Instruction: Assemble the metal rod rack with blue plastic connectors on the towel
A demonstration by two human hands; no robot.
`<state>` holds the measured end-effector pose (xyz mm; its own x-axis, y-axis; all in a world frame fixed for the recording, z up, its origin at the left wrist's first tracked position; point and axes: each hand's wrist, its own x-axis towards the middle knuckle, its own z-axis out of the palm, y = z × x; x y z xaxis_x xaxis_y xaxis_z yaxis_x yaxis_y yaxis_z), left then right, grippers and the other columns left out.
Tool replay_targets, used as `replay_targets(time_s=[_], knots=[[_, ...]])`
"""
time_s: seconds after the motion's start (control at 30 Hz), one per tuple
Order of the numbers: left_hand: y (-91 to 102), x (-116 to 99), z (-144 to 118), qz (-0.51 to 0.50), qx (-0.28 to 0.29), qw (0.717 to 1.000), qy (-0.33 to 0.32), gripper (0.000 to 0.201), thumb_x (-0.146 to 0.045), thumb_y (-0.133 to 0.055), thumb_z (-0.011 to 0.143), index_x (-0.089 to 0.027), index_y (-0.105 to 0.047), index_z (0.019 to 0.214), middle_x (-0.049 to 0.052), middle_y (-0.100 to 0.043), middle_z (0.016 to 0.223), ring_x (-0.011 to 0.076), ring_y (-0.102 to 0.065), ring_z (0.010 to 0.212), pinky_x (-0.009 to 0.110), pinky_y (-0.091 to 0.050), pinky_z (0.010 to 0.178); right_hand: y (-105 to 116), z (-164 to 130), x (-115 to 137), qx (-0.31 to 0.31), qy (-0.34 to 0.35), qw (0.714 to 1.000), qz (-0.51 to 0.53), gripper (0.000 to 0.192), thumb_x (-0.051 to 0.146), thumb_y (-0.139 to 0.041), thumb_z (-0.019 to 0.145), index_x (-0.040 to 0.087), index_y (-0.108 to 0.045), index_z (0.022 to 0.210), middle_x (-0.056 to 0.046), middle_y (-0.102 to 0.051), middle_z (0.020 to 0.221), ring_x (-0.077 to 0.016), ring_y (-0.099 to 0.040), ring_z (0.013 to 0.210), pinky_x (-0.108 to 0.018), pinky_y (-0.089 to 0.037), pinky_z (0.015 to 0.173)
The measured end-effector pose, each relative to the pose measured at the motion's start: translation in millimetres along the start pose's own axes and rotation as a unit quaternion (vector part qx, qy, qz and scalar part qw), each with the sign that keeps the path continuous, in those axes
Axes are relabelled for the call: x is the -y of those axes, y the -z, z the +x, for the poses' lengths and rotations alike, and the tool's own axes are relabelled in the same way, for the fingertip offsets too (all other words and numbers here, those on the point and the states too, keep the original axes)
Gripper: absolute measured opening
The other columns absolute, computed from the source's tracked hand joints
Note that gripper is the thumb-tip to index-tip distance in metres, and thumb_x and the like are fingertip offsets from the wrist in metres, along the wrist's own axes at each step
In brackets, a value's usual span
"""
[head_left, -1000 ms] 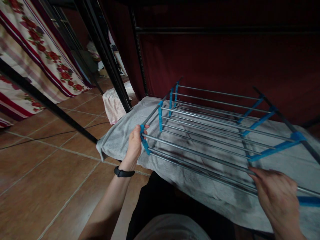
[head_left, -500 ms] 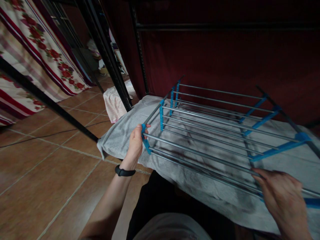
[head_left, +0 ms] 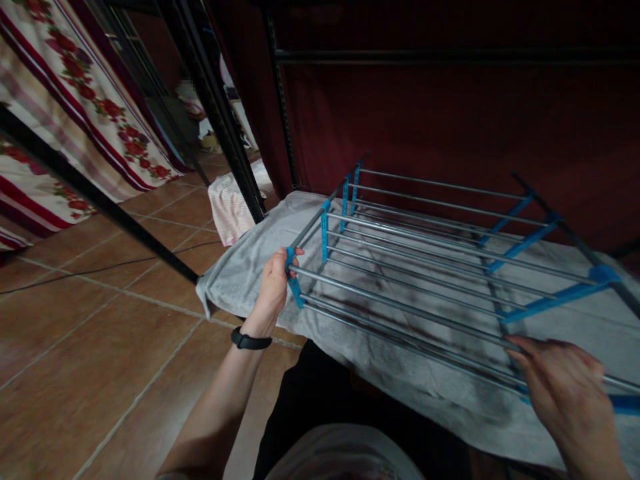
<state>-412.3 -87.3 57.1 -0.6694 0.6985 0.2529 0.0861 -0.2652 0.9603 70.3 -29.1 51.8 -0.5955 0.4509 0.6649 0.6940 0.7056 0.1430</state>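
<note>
A rack of grey metal tubes with blue plastic connectors [head_left: 325,230] lies across a grey cloth [head_left: 300,220] in front of me. My left hand [head_left: 274,280], with a black band on its wrist, is closed around the blue connector at the rack's near left corner. Over on the right, my right hand [head_left: 565,380] grips the nearest long metal tube [head_left: 400,303], its fingers wrapped over it and partly hidden. More blue connectors [head_left: 560,300] join the tubes along the rack's right side.
Behind the rack hangs a dark red cloth [head_left: 425,127] with a black metal bar [head_left: 450,59] across it. Black posts [head_left: 220,113] stand to the left. Beyond are a floral curtain [head_left: 95,100], a striped cloth [head_left: 233,207] and a cable [head_left: 100,270] on the tiled floor [head_left: 90,347].
Almost everything stays as it was. The rack's left end and my left hand appear shifted very slightly to the right, along with a slight shift of the view.
</note>
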Motion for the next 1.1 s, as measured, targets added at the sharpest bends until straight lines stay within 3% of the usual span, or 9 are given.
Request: replay_targets(time_s=[0.57,0.8,0.93,1.1], knots=[[2.0,0.9,1.2,0.009,0.020,1.000,0.002,0.048,-0.054,-0.043,0.096,-0.017,-0.068,0.081,0.000,-0.051,0.062,0.0126,-0.041,0.054,0.027,-0.035,0.053,2.8,-4.5,-3.1,0.017,-0.006,1.000,0.010,0.026,0.035,-0.050,0.100,0.020,-0.064,0.116,-0.005,-0.072,0.092,-0.0225,-0.064,0.085,-0.039,-0.042,0.091],[0.2,-0.2,-1.2,0.013,0.006,1.000,-0.010,0.049,-0.055,-0.042,0.098,-0.017,-0.068,0.081,0.000,-0.052,0.064,0.0127,-0.043,0.055,0.027,-0.036,0.056,-5.5,9.9,24.6,-0.014,-0.023,0.999,0.020,0.035,0.035,-0.060,0.096,0.022,-0.060,0.130,-0.007,-0.072,0.110,-0.0226,-0.066,0.098,-0.040,-0.041,0.100],[0.0,-0.3,-1.4,0.012,0.004,1.000,-0.011,0.050,-0.056,-0.043,0.097,-0.017,-0.068,0.081,0.000,-0.052,0.064,0.0125,-0.043,0.055,0.027,-0.037,0.055,-11.9,21.0,36.7,-0.014,-0.014,0.999,0.028,0.033,0.028,-0.061,0.096,0.023,-0.060,0.129,-0.005,-0.073,0.105,-0.0204,-0.065,0.093,-0.037,-0.042,0.093],[0.2,0.3,-1.2,0.011,0.005,1.000,-0.010,0.049,-0.057,-0.044,0.097,-0.018,-0.067,0.079,0.000,-0.055,0.066,0.0127,-0.043,0.055,0.026,-0.037,0.056,-12.8,23.2,34.6,-0.009,-0.019,0.999,0.038,0.029,0.025,-0.058,0.098,0.022,-0.063,0.126,-0.003,-0.073,0.096,-0.0184,-0.064,0.083,-0.034,-0.041,0.086]])
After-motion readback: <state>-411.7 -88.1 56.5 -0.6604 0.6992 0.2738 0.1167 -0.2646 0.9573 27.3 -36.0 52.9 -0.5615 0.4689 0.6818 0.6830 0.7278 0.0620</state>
